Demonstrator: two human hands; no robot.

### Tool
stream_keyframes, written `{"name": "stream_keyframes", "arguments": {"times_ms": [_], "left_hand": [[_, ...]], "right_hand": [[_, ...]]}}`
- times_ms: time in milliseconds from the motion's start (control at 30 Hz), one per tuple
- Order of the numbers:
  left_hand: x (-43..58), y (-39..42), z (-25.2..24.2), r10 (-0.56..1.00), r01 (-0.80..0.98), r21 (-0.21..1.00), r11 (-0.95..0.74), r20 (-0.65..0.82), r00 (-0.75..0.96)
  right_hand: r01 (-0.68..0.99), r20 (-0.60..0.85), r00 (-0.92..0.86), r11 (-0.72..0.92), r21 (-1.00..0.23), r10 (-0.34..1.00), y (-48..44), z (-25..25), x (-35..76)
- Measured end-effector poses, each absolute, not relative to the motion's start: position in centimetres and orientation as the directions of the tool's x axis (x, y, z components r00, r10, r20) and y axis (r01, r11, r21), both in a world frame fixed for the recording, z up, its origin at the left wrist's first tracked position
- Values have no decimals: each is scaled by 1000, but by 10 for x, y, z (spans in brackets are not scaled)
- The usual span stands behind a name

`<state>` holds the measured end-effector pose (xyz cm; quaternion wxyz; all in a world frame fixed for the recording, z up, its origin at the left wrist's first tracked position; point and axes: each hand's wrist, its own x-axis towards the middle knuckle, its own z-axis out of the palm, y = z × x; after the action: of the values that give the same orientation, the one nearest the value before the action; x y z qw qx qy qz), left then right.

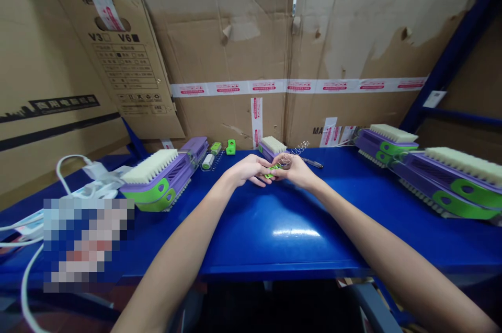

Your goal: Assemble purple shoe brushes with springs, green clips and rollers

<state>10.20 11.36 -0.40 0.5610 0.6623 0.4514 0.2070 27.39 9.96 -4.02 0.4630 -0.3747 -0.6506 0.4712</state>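
Over the middle of the blue table (274, 239), my left hand (251, 170) and my right hand (295, 171) meet at the fingertips. Both are closed on a small bright green plastic piece (270, 172), partly hidden by the fingers. A thin metal coil spring (301, 148) sticks up by my right hand; whether that hand holds it, I cannot tell. Just behind the hands lies a purple block with a cream bristle pad (273, 144), partly covered by them. A dark pen-like tool (312, 163) rests right of my right hand.
Purple-and-green bristled blocks stand at left (151, 181) and right (451, 181). Near the back left lie a green plastic part (231, 147), a small green-and-white piece (207, 162) and a dark spring (218, 160). White cables (29, 275) cross the left side. Cardboard walls (235, 35) enclose the back.
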Motion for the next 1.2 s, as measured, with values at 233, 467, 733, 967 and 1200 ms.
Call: {"name": "stream_keyframes", "arguments": {"times_ms": [233, 467, 733, 967, 1200], "left_hand": [[106, 113, -4, 863, 421, 903, 80, -274, 424], [113, 111, -3, 898, 439, 897, 58, -239, 369], [111, 110, -6, 889, 422, 906, 44, -228, 396], [103, 113, -4, 868, 364, 928, 83, -247, 431], [104, 114, -3, 868, 370, 925, 88, -253, 427]], "right_hand": [[169, 293, -315, 357, -919, 903, 100, -43, 273], [178, 275, -291, 334, -926, 917, 99, -39, 269], [155, 251, -286, 303, -940, 925, 101, -42, 267], [99, 234, -333, 280, -955, 913, 95, -39, 266], [86, 246, -256, 276, -957, 935, 100, -42, 263]]}}
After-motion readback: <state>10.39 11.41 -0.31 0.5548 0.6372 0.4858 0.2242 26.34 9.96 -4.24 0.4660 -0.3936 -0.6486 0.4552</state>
